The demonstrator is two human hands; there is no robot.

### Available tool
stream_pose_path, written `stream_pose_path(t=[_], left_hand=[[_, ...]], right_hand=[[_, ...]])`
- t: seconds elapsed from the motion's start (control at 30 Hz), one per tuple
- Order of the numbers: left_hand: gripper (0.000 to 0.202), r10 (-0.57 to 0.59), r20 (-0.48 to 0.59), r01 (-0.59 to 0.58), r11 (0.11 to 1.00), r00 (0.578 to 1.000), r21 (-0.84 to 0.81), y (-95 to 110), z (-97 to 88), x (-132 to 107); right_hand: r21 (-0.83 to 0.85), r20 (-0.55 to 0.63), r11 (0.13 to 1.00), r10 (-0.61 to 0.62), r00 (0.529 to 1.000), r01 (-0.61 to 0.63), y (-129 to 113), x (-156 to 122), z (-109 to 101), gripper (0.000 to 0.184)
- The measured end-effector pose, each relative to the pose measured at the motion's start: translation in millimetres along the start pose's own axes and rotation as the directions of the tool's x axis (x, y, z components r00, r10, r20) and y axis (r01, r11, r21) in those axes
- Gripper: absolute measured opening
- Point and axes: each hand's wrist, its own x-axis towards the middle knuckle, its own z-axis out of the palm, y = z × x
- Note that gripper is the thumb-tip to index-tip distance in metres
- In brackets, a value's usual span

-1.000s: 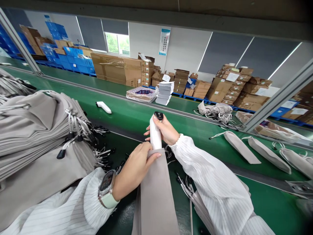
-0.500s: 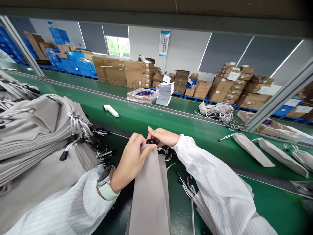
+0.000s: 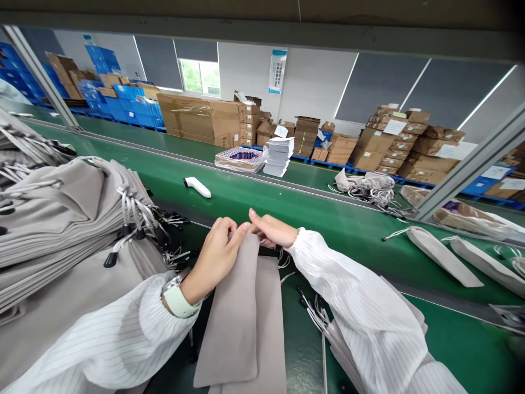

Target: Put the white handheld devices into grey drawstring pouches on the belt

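My left hand [image 3: 217,254] is closed on the top edge of a long grey drawstring pouch [image 3: 232,334], its thumb pointing up at the mouth. The pouch hangs down and slightly leftward, and its lower end shows. My right hand [image 3: 275,230] is at the same mouth, fingers curled at the edge and thumb raised; its fingertips are partly hidden. A second grey pouch [image 3: 270,312] lies flat beneath. White cords lie just below my right hand.
A tall stack of grey pouches [image 3: 77,219] with black-tipped cords fills the left. On the green conveyor belt [image 3: 320,213] are a white handheld device [image 3: 198,187] and several pouches [image 3: 445,256] at right. Beyond the rail stand a plastic-wrapped tray [image 3: 240,160] and a paper stack [image 3: 279,157].
The pouch has swung left, uncovering the one beneath. A black item between my hands at its mouth is no longer visible. The device and pouches on the belt have shifted right.
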Motion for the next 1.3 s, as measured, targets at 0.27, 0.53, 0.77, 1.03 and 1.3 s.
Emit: stream_pose_path(t=[0.27,0.53,0.77,1.03,1.3], left_hand=[[0.041,-0.152,0.67,0.398,0.888,0.727,-0.23,34,-8.4,-23],[0.031,-0.08,0.251,0.238,0.67,0.965,-0.703,40,-11.3,-24],[0.029,0.147,0.055,-0.115,0.913,0.988,-0.391,23,-11.5,-19],[0.017,0.149,0.476,-0.314,0.905,0.866,0.288,-21,12.1,-18],[0.031,0.127,0.414,-0.274,0.907,0.901,0.32,-28,19.4,-16]], right_hand=[[-0.484,-0.648,0.875,-0.364,0.67,0.008,45,-6,-71,0.044],[0.324,0.265,0.944,-0.036,0.964,-0.054,23,-3,-14,0.056],[0.272,-0.031,0.937,-0.218,0.975,0.219,8,-6,7,0.034],[-0.288,-0.881,0.743,0.042,0.471,-0.605,42,-15,-103,0.055],[-0.567,-0.746,0.449,0.075,0.662,-0.69,110,-6,-107,0.057]])
